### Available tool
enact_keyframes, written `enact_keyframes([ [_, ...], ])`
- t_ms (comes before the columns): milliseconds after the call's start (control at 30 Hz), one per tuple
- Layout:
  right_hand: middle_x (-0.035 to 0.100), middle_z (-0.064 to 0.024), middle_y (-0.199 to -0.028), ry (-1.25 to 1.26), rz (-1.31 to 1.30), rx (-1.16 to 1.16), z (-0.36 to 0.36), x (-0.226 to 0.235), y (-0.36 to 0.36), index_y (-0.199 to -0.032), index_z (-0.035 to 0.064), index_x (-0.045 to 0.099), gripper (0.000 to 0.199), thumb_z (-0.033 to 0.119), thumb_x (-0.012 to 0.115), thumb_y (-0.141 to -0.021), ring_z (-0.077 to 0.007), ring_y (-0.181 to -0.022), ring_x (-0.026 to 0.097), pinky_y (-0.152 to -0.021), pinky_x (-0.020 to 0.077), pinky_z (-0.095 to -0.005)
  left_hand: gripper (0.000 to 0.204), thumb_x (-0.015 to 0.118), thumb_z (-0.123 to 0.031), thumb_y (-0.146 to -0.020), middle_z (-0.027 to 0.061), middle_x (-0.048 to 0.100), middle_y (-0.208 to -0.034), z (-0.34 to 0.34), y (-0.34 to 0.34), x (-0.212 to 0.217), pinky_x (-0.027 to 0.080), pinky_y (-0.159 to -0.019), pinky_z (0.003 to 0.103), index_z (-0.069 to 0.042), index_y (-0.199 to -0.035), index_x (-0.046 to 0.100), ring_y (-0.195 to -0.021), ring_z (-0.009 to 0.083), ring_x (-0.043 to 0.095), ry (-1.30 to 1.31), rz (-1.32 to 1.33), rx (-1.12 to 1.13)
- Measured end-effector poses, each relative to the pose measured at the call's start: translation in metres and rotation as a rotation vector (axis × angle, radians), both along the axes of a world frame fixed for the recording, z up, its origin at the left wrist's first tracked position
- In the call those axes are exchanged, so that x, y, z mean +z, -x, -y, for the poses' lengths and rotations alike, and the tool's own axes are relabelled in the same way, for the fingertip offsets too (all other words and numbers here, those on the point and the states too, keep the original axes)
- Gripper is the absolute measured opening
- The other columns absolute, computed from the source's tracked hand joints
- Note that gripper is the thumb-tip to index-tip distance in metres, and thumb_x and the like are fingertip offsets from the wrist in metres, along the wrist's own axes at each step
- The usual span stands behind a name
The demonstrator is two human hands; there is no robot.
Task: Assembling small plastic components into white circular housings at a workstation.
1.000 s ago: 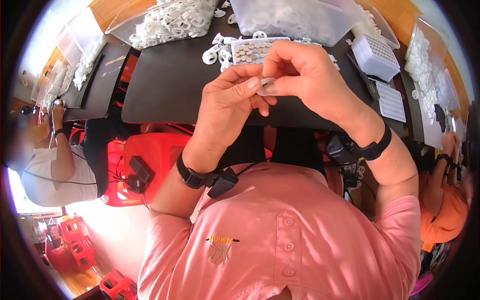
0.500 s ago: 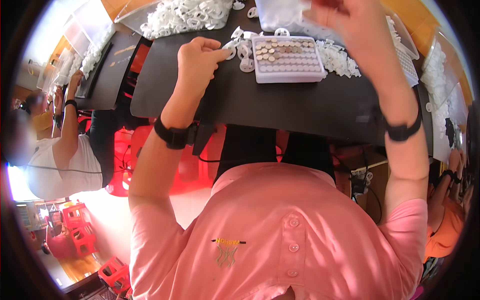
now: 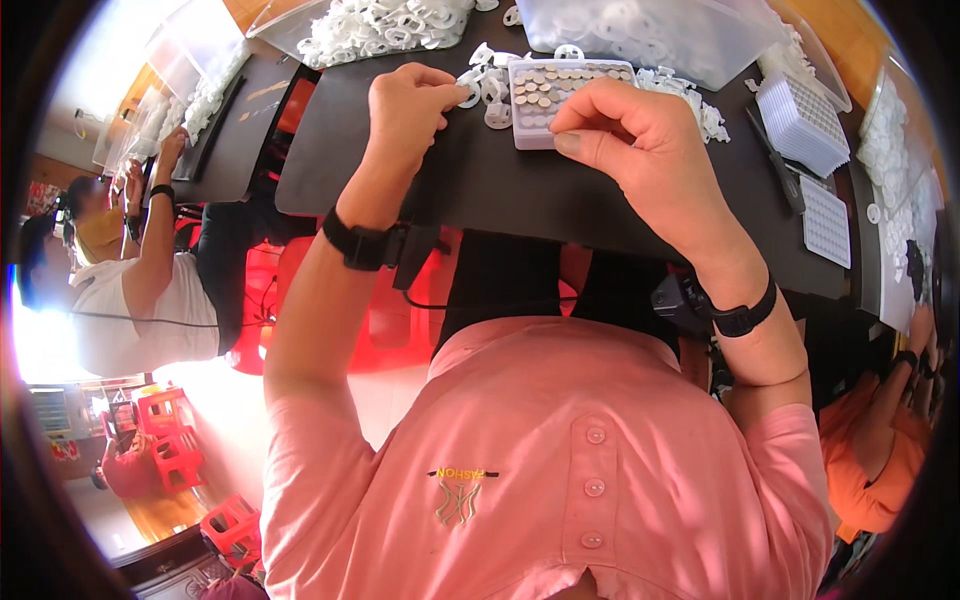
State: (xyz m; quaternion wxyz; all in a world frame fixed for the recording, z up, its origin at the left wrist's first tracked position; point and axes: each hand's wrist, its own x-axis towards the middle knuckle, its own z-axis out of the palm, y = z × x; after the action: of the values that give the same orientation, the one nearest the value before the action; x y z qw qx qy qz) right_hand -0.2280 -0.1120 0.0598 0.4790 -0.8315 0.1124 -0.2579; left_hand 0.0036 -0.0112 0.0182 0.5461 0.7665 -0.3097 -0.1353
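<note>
My left hand is pinched round a small white plastic part, beside a loose heap of similar white parts. Right of that heap stands a white tray with rows of round silver discs in its pockets. My right hand hangs over the near right corner of the tray and hides part of it. Its thumb and forefinger are pressed together; what they hold, if anything, cannot be made out. More small white pieces lie behind this hand.
At the back stand a bin of white rings and a large translucent bin. To the right are stacked white trays, a single flat tray and a long dark tool. Other people work at tables on both sides.
My right hand has come down and toward me from the large bin to the tray's near right corner. My left hand keeps its pinch beside the heap.
</note>
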Motion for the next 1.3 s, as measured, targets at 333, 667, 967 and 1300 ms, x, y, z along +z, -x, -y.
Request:
enact_keyframes([
  [333, 0.065, -0.0003, -0.081, 0.104, 0.04, -0.037, 0.0, 0.002, 0.009, -0.092, -0.0014, 0.066, 0.004, 0.001, 0.066, -0.088, -0.0066, -0.076, 0.057, -0.072, 0.0465, -0.0228, 0.009, 0.067, 0.0, -0.078, 0.0183, 0.07, -0.084, -0.032, 0.043, 0.023, 0.051, -0.05, 0.026, 0.008, -0.083, 0.066, -0.066, 0.0197, 0.069, 0.254, -0.319, -0.348],
  [667, 0.062, -0.0006, -0.072, -0.263, 0.014, 0.055, 0.005, -0.006, 0.006, -0.085, 0.0021, 0.065, 0.008, 0.009, 0.067, -0.088, -0.0078, -0.062, 0.053, -0.057, 0.0412, -0.0249, 0.015, 0.061, 0.001, -0.091, 0.0183, 0.067, -0.092, -0.028, 0.076, 0.008, 0.053, -0.057, 0.031, 0.01, -0.102, 0.065, -0.072, 0.023, 0.068, 0.403, -0.828, -0.624],
  [967, 0.064, -0.0009, -0.073, -0.651, 0.098, -0.055, -0.002, -0.014, 0.027, -0.085, 0.0038, 0.066, 0.01, 0.012, 0.071, -0.087, -0.0086, -0.06, 0.058, -0.054, 0.0428, -0.0226, 0.031, 0.071, 0.006, -0.084, 0.0121, 0.069, -0.1, -0.023, 0.113, 0.0, 0.053, -0.061, 0.028, 0.005, -0.114, 0.066, -0.082, 0.0183, 0.066, 0.565, -0.7, -0.661],
  [1300, 0.065, -0.0032, -0.072, -0.666, -0.04, -0.088, -0.008, -0.018, 0.041, -0.083, 0.0047, 0.064, 0.018, 0.02, 0.07, -0.091, -0.0102, -0.057, 0.058, -0.052, 0.0396, -0.0222, 0.027, 0.073, 0.0, -0.087, 0.0097, 0.069, -0.099, -0.017, 0.117, -0.015, 0.053, -0.064, 0.027, 0.004, -0.113, 0.067, -0.084, 0.0148, 0.065, 0.62, -0.683, -0.706],
])
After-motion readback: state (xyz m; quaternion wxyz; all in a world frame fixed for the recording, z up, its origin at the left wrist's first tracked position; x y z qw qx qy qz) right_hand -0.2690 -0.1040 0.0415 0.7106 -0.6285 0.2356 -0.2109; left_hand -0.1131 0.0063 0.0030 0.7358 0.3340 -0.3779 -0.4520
